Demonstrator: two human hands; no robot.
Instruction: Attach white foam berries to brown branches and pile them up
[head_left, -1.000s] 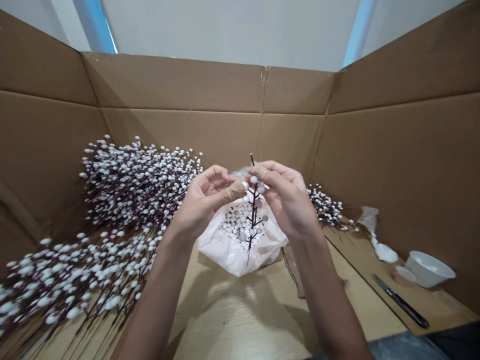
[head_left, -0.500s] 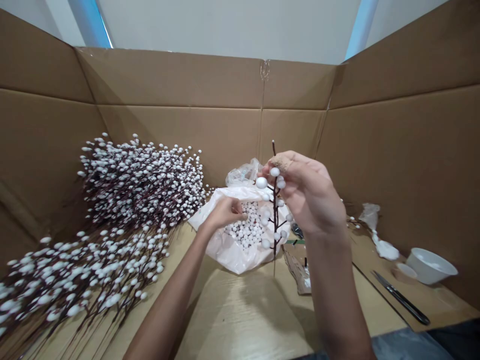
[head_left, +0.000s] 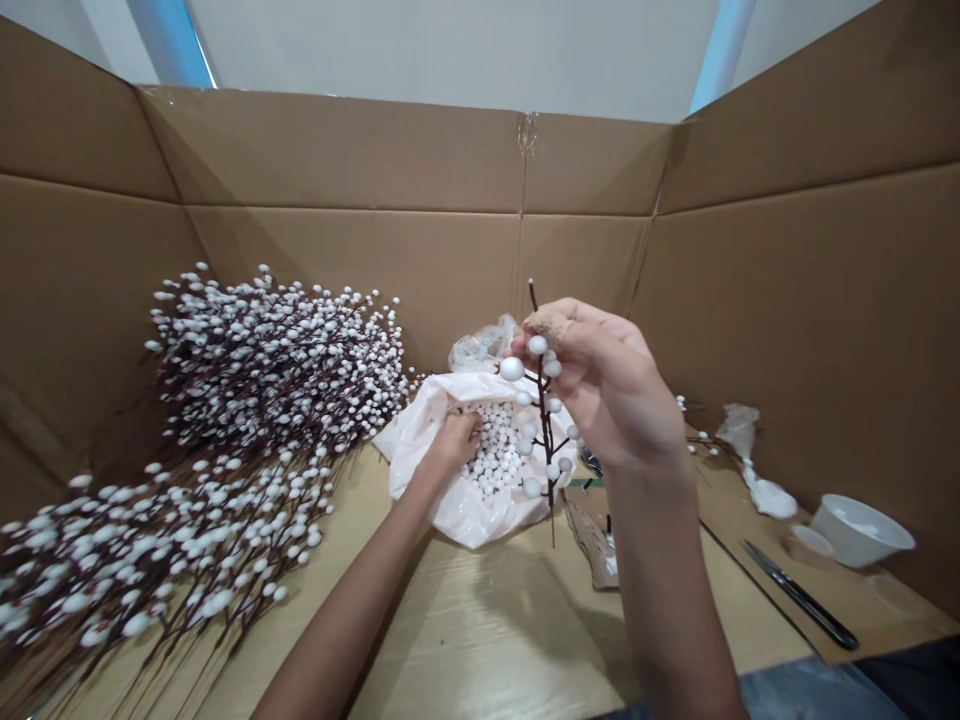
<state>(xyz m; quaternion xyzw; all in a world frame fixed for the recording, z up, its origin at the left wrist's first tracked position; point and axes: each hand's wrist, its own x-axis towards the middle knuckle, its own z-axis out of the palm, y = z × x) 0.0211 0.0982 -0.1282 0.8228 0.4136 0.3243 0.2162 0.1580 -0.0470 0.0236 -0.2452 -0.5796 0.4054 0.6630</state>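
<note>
My right hand (head_left: pixel 611 385) is closed on the upper part of a dark brown artificial berry stem (head_left: pixel 545 425), held upright with several white balls on its short twigs. A rough tan covering wraps the thumb tip. My left hand (head_left: pixel 456 438) reaches into an open white plastic bag (head_left: pixel 469 520). Its fingers are curled down among the loose white foam balls (head_left: pixel 499 450) inside; the fingertips are partly hidden, and what they pinch cannot be made out. The stem's lower end hangs in front of the bag's right side.
Piles of finished berry stems (head_left: pixel 277 360) lie along the left side. At right are a white bowl (head_left: pixel 862 530), a pair of black-handled tweezers or a knife (head_left: pixel 801 595) and a knotted plastic bag (head_left: pixel 769 495). Torn cardboard (head_left: pixel 592 545) lies beside the white bag. Cardboard walls (head_left: pixel 360 270) surround the table.
My left hand has moved slightly away from me, deeper into the bag among the balls. My right hand still holds the stem, which has tilted a little with its top to the left.
</note>
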